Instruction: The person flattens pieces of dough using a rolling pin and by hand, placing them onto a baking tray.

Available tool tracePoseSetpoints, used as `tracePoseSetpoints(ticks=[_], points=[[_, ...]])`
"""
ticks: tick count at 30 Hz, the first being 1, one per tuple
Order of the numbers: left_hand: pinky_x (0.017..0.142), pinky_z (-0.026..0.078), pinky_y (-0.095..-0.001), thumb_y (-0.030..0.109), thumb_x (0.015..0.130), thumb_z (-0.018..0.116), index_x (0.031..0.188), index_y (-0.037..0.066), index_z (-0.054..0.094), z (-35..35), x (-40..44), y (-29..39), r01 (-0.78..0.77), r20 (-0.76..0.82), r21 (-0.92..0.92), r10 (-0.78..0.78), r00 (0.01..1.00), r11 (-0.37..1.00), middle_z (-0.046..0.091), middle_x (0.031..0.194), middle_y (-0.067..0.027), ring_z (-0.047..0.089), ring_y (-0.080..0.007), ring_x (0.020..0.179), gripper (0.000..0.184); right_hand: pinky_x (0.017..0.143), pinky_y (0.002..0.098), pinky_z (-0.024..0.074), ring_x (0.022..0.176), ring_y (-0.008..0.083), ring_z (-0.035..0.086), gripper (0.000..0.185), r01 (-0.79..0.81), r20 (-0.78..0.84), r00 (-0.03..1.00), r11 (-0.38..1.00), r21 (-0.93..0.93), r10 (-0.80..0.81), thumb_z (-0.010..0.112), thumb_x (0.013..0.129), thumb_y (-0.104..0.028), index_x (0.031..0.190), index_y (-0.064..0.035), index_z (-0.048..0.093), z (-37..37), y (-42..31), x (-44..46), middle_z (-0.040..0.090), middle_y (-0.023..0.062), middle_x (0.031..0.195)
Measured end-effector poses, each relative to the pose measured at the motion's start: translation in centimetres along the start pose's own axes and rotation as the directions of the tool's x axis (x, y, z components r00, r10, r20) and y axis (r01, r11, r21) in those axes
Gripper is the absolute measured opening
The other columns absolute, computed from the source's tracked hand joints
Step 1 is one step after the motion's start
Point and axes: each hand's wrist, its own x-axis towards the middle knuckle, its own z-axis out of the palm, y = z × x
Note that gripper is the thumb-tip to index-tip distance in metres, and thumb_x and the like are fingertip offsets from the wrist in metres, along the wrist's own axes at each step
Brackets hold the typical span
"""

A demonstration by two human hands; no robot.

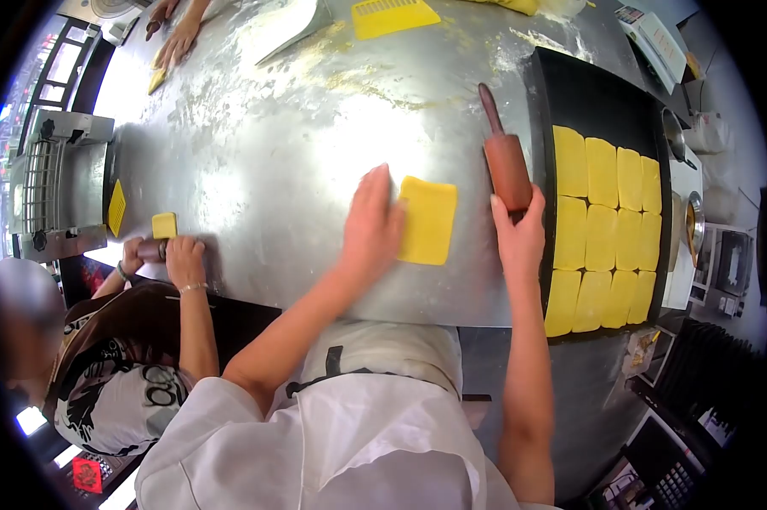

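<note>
A flat yellow dough rectangle (427,221) lies on the metal table in front of me. My left hand (372,223) rests at its left edge, fingers extended and pointing away from me, the fingertips beyond the dough's side. To the right of the dough, my right hand (520,229) grips the near handle of a brown wooden rolling pin (508,170). The pin points away from me, beside a black tray (600,98). Inside the tray, several yellow dough pieces (602,229) lie in rows, with bare black surface at the far end.
At the left, a co-worker holds a rolling pin (151,250) near a small dough piece (164,225). Another person's hand (179,42) is at the far left. A yellow scraper (394,15) and a metal sheet (294,30) lie at the back. A roller machine (60,183) stands left.
</note>
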Motion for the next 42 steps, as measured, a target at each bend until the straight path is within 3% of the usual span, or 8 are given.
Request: tracePoseSetpoints(ticks=[8,17,18,20,22,34,39,42], points=[[0.129,0.022,-0.0562,0.065,0.098,0.060,0.165,-0.004,0.027,5.7,-0.5,2.4,-0.371,0.298,0.409,0.262,0.918,0.834,0.031,0.170,-0.0242,0.028,-0.0428,0.159,0.101,0.080,0.0374,0.0598,0.088,0.0256,0.078,0.077,0.022,-0.002,1.000,0.999,-0.046,-0.022,0.084,0.091,-0.041,0.152,-0.0123,0.047,-1.2,2.5,-3.7,0.077,0.0137,0.109],[0.128,0.029,-0.0475,0.008,0.103,0.059,0.162,0.003,0.038,-2.1,0.3,0.2,-0.184,-0.137,-0.040,0.177,0.975,0.982,0.039,0.166,-0.0226,0.037,-0.0391,0.154,0.063,0.077,0.0389,0.0602,0.082,0.0282,0.077,0.082,0.150,0.279,0.955,0.975,-0.161,-0.101,0.088,0.083,-0.043,0.151,-0.0145,0.052,-3.6,1.5,-4.3,0.078,0.0123,0.101],[0.108,0.049,-0.0465,0.007,0.100,0.061,0.132,0.003,0.069,-3.1,0.8,0.3,-0.157,-0.345,-0.042,0.133,0.929,0.987,0.064,0.136,-0.0187,0.059,-0.0374,0.127,0.033,0.075,0.0410,0.0602,0.081,0.0318,0.076,0.084,0.328,0.366,0.896,0.929,-0.170,-0.250,0.087,0.082,-0.046,0.151,-0.0145,0.053,-4.1,1.2,-4.5,0.078,0.0133,0.098],[0.087,0.051,-0.0463,0.009,0.099,0.064,0.098,0.004,0.072,-3.6,1.5,-2.2,-0.186,-0.108,0.210,0.212,0.971,0.960,0.067,0.106,-0.0142,0.062,-0.0358,0.100,0.009,0.072,0.0459,0.0589,0.081,0.0364,0.075,0.076,0.572,0.461,0.759,0.810,-0.131,-0.461,0.080,0.086,-0.053,0.147,-0.0135,0.056,-2.8,-0.6,-4.2,0.078,0.0137,0.097],[0.061,0.045,-0.0480,0.019,0.096,0.070,0.058,0.007,0.056,-1.7,2.3,-5.4,-0.303,-0.095,0.351,0.355,0.930,0.886,0.059,0.067,-0.0087,0.053,-0.0362,0.064,0.043,0.071,0.0479,0.0580,0.082,0.0387,0.074,0.071,0.585,0.501,0.746,0.792,-0.177,-0.439,0.074,0.090,-0.057,0.144,-0.0123,0.058,-1.3,-1.3,-2.5,0.078,0.0144,0.096],[0.062,0.045,-0.0511,0.024,0.099,0.067,0.063,0.006,0.055,-2.2,1.3,-3.7,-0.135,-0.029,0.401,0.160,0.987,0.906,0.061,0.073,-0.0136,0.058,-0.0366,0.071,0.042,0.069,0.0441,0.0577,0.076,0.0351,0.075,0.084,0.494,0.458,0.799,0.860,-0.131,-0.389,0.081,0.082,-0.063,0.143,-0.0089,0.060,-0.1,-1.3,-2.2,0.076,0.0152,0.087],[0.091,0.052,-0.0484,0.021,0.101,0.068,0.114,0.000,0.070,-2.5,9.0,-2.5,-0.131,-0.218,-0.007,0.126,0.968,0.991,0.070,0.109,-0.0210,0.064,-0.0406,0.104,0.025,0.063,0.0363,0.0523,0.061,0.0210,0.063,0.051,-0.209,0.295,0.946,0.946,0.248,0.131,0.067,0.100,-0.051,0.127,-0.0079,0.069,-0.2,-2.2,3.3,0.071,0.0095,0.082],[0.095,0.054,-0.0469,0.017,0.097,0.072,0.135,0.002,0.062,-0.5,8.6,-2.7,-0.169,-0.003,-0.002,0.169,0.986,0.986,0.069,0.120,-0.0196,0.066,-0.0380,0.108,0.042,0.079,0.0322,0.0529,0.087,0.0218,0.068,0.054,-0.070,0.080,0.995,0.983,0.170,0.057,0.058,0.108,-0.050,0.131,-0.0012,0.064,0.0,0.4,2.7,0.071,0.0126,0.104]])
